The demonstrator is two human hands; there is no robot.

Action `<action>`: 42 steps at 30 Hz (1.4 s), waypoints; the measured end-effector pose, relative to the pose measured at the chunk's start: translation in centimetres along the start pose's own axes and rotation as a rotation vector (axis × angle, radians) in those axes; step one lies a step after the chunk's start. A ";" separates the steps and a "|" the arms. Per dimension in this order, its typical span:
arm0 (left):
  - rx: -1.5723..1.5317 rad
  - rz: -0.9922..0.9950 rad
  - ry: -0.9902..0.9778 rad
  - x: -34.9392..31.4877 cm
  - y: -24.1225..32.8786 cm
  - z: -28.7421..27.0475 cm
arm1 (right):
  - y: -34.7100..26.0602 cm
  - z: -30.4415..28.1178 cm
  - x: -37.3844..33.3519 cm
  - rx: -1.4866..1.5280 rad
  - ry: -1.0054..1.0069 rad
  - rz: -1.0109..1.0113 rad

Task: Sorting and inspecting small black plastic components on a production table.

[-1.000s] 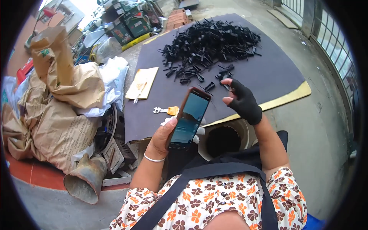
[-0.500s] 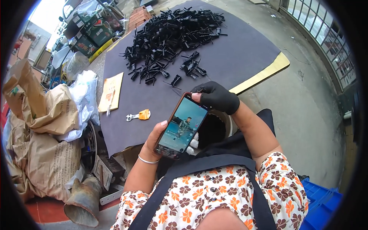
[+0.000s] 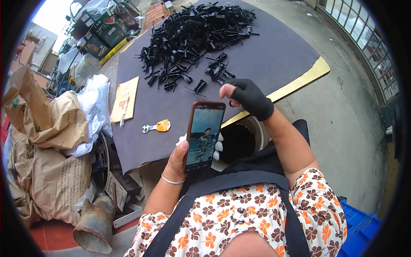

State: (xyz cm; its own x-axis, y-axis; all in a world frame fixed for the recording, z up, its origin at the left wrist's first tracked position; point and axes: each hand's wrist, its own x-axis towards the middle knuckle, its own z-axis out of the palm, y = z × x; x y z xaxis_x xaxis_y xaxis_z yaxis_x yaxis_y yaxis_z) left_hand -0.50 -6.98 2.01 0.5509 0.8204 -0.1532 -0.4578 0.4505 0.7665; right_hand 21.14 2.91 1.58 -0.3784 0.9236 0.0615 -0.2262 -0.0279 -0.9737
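My left hand [image 3: 176,156], with a silver bangle at the wrist, is wrapped round a smartphone [image 3: 206,137] in a brown case. White-covered fingertips show along the phone's right side, and the lit screen displays a picture of a person outdoors. My right hand [image 3: 250,99] wears a black glove that leaves fingertips bare. It hovers above the phone's upper right, apart from it, with its fingers loosely bent and nothing visible in them. Just beyond lie a few black plastic clip-like parts [image 3: 217,68] and a single one [image 3: 198,87], with a large heap of them [image 3: 197,36] behind.
On the dark-covered table [image 3: 282,55] lie a wrench [image 3: 150,128] with orange wrapping, a yellowish booklet [image 3: 126,96] and a pen [image 3: 125,109]. A round container [image 3: 261,132] stands below the near edge. Brown paper bags [image 3: 55,171] crowd the left; a blue crate [image 3: 357,225] sits lower right.
My right hand has lifted away from the phone, up and to the right. The phone has turned more upright in my left hand, and its screen picture has changed.
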 end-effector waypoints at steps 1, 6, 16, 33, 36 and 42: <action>-0.049 0.006 0.011 -0.1 0.2 -0.4 | -0.1 -0.3 0.0 0.010 0.071 0.009; -0.100 0.161 0.110 -1.2 2.1 -2.9 | 0.4 -1.8 0.2 -0.061 0.275 -0.035; 1.756 0.330 1.288 -9.9 8.8 -14.3 | 2.3 -3.4 0.9 -0.456 0.332 -0.380; 1.888 0.813 0.383 3.4 5.9 -3.8 | 2.8 -2.6 2.4 -1.352 0.444 -0.162; 1.879 0.759 0.493 9.7 4.3 -3.8 | 2.4 -2.2 2.7 -1.391 0.410 -0.058; 1.859 0.404 0.561 13.5 2.1 -5.2 | 4.0 -1.5 1.7 -1.055 0.326 -0.535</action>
State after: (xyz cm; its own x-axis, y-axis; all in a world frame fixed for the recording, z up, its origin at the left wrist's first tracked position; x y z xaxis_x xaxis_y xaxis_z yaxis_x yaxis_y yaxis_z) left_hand 2.38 6.87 -1.72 0.2072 0.9292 0.3059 0.8898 -0.3090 0.3358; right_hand 21.00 4.94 -2.51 -0.1846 0.7804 0.5974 0.6109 0.5673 -0.5523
